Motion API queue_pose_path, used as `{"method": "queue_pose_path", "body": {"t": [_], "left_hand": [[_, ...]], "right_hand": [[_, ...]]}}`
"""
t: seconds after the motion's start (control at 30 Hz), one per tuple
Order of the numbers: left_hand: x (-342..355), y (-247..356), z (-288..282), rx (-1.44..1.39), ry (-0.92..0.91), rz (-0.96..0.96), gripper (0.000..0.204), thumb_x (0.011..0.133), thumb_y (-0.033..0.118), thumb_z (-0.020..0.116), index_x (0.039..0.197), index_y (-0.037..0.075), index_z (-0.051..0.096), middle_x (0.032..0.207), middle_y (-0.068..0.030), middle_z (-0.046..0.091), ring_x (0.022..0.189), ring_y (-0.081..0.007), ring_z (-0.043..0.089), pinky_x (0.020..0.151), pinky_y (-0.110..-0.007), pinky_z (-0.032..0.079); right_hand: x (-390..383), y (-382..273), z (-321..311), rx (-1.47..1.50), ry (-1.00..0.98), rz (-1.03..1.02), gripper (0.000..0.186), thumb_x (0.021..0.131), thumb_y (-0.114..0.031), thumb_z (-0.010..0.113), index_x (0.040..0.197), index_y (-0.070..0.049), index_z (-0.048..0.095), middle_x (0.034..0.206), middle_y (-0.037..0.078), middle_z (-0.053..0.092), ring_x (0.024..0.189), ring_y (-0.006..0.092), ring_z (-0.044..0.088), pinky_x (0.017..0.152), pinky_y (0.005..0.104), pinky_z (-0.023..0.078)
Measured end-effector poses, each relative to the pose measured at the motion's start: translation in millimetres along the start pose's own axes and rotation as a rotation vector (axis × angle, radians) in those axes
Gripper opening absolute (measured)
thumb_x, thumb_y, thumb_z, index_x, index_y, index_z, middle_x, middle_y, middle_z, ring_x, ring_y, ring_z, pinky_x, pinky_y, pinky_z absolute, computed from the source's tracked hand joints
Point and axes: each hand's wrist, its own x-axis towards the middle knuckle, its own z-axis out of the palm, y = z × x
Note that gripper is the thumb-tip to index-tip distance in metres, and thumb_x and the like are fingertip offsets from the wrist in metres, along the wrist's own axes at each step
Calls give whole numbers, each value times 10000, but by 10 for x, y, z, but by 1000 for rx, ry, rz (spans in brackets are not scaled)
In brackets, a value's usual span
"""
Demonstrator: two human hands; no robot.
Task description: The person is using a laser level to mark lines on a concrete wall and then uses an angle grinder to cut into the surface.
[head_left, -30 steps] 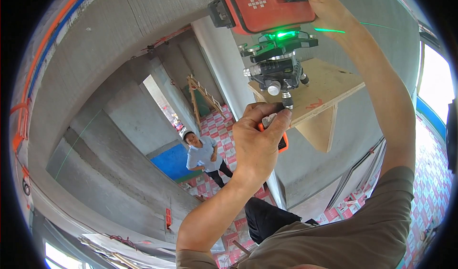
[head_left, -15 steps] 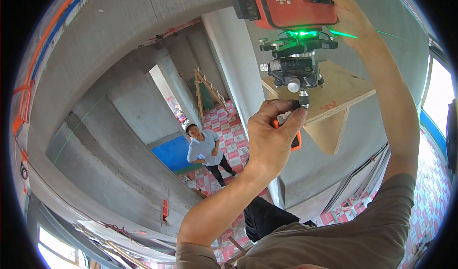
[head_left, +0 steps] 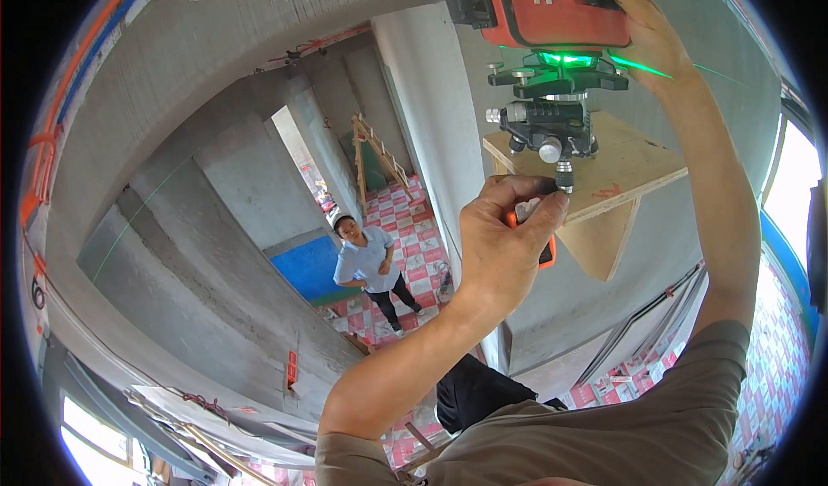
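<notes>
A red laser level [head_left: 556,7] glowing green underneath sits on a black adjustable mount [head_left: 548,119] with silver knobs, on a plywood shelf [head_left: 642,163]. My right hand [head_left: 655,42] grips the laser level's right side. My left hand [head_left: 504,240] is closed at the knurled lower foot [head_left: 565,175] of the mount, thumb and index finger at its tip. An orange and black device [head_left: 546,255] shows behind my left fingers; whether they hold it or it rests there, I cannot tell.
A person [head_left: 365,262] in a light blue shirt and cap stands below, looking up. Behind are a wooden ladder [head_left: 362,154], concrete walls and a blue panel [head_left: 302,270]. Pink checkered sheeting [head_left: 414,227] covers the floor. Boards and pipes lean along the lower right wall.
The laser level, mount and both my hands have shifted rightward in the picture, the shelf with them, less so. My grip on both looks the same.
</notes>
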Motion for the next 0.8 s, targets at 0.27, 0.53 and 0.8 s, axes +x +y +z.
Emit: {"method": "queue_pose_path", "body": {"t": [0.27,0.53,0.8], "left_hand": [[-31,56,35,-73,14,-40,168,877,84,712,996,-19,653,858,-39,619,699,-97,583,598,-244,477],[-95,66,88,-235,27,-17,369,864,30,702,1175,-11,508,989,-33,531,757,-73,530,621,-217,465],[-145,-157,-3,-140,-59,74,364,842,-12,724,1161,-2,549,998,-25,557,815,-62,544,659,-214,487]], "right_hand": [[241,154,-206,446,-580,-131,388,990,-295,579,1256,-14,548,1171,102,645,1017,189,651,896,346,556],[17,-4,-91,-74,47,-14,377,969,-305,616,1199,-9,579,1077,90,675,935,171,672,846,325,564],[11,-10,-42,-87,46,-29,354,957,-282,634,1177,-8,585,1033,85,686,891,165,680,808,317,569]]}}
